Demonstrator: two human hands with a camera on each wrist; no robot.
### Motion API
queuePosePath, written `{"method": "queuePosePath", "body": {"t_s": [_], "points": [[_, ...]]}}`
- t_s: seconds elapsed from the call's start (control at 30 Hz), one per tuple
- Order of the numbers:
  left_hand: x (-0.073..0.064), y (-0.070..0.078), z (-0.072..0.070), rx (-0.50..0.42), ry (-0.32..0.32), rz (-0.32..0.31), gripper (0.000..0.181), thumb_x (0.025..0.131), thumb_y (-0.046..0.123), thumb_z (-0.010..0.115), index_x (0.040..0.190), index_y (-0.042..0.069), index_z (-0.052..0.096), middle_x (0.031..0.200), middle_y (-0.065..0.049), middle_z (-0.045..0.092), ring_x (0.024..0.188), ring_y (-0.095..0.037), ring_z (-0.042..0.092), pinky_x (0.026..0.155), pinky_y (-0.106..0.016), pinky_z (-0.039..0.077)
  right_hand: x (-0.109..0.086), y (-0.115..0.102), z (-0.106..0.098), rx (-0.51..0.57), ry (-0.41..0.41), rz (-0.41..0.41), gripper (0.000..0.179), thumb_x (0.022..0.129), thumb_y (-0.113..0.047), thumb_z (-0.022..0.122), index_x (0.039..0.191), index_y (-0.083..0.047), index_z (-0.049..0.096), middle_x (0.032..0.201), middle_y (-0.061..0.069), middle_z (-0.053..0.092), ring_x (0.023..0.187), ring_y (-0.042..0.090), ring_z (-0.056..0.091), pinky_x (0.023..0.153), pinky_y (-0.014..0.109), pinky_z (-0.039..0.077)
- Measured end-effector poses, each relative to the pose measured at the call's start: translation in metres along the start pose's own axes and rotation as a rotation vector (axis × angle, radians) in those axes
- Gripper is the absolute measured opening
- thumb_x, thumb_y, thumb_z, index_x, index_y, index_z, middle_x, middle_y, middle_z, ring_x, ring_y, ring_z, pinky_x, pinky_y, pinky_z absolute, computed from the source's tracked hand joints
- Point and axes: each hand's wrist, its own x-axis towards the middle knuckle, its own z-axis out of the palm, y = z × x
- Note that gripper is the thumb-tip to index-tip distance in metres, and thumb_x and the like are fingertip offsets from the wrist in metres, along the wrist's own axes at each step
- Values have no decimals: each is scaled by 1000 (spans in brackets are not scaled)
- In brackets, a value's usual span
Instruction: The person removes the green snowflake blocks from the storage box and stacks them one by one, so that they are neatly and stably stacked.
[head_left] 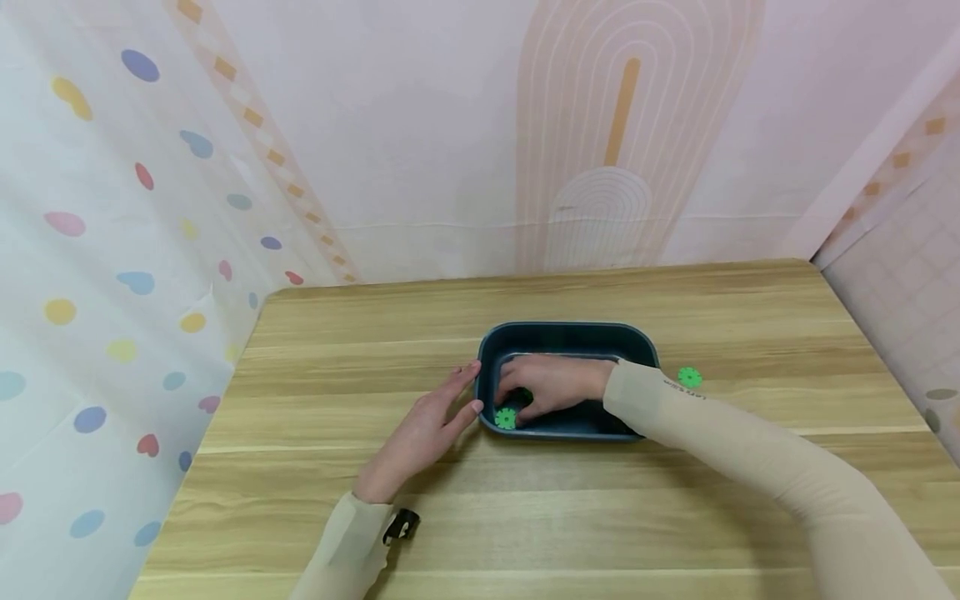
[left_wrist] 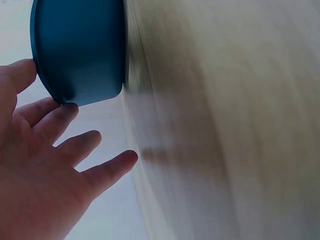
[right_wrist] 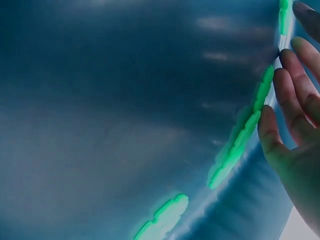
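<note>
A dark blue rectangular bin [head_left: 567,333] stands on the wooden table. My left hand [head_left: 420,429] is at the bin's left end, its fingers spread and fairly straight, with fingertips at the rim. In the left wrist view, my left hand [left_wrist: 47,150] touches the bin wall [left_wrist: 80,50] with thumb and fingertips. My right hand [head_left: 557,383] reaches down inside the bin, fingers loosely bent. Green notched discs lie on the bin floor, one [head_left: 506,418] beside the right thumb. In the right wrist view, the right fingertips [right_wrist: 266,117] are right at a green disc [right_wrist: 237,150].
Another green disc [head_left: 690,377] lies on the table [head_left: 787,350] to the right of the bin, by the right sleeve. A patterned curtain [head_left: 435,150] hangs behind the table and along the left side. A black band [head_left: 401,525] is on the left wrist.
</note>
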Motion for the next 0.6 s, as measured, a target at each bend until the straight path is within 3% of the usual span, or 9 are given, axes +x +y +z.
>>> {"method": "queuePosePath", "body": {"t_s": [0.27,0.6], "points": [[0,0,0,-2,-4,-5,60,111,38,50,164,17,32,165,-8,35,154,-28,28,121,-54,30,1,-1,3,-50,-15,9,34,94,-30,80,126,-21,74,143,-2,58,135,19,49,120,51,35],[0,0,-1,4,-8,-9,60,111,38,50,164,17,32,165,-8,36,154,-29,28,121,-55,30,2,-2,3,-97,-13,-13,34,93,-32,81,125,-23,74,143,-5,58,132,17,50,118,51,37]]}}
